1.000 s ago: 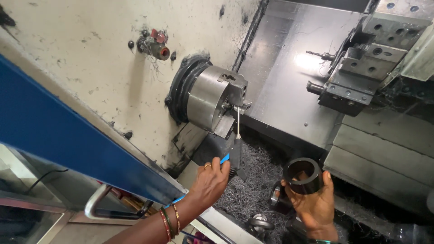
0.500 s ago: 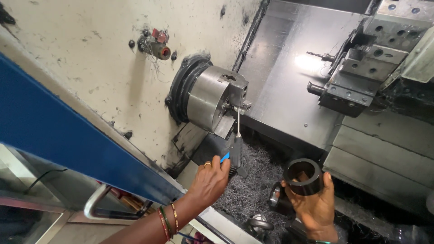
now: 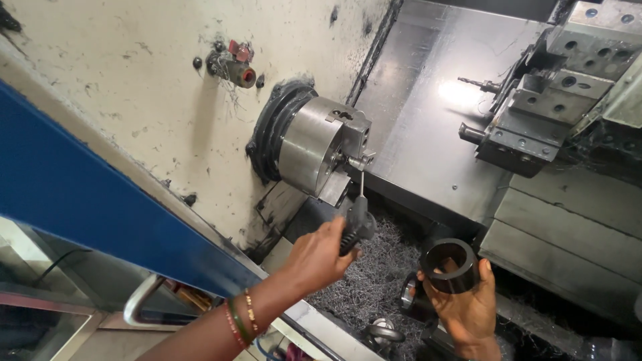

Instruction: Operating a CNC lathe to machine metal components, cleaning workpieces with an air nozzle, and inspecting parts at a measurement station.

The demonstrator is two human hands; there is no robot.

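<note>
Steel chuck point(image 3: 314, 150) jaw being loosened, apparently | left hand point(image 3: 317, 257) clamped on key point(image 3: 358, 224) | right hand point(image 3: 468, 307) grips black ring point(image 3: 449, 266), seating judged next

A stained cream wall point(image 3: 120, 100) meets grey steel panels point(image 3: 414, 134); a blue door edge point(image 3: 87, 200) crosses below; a bright glare point(image 3: 460, 93) reflects.
</note>
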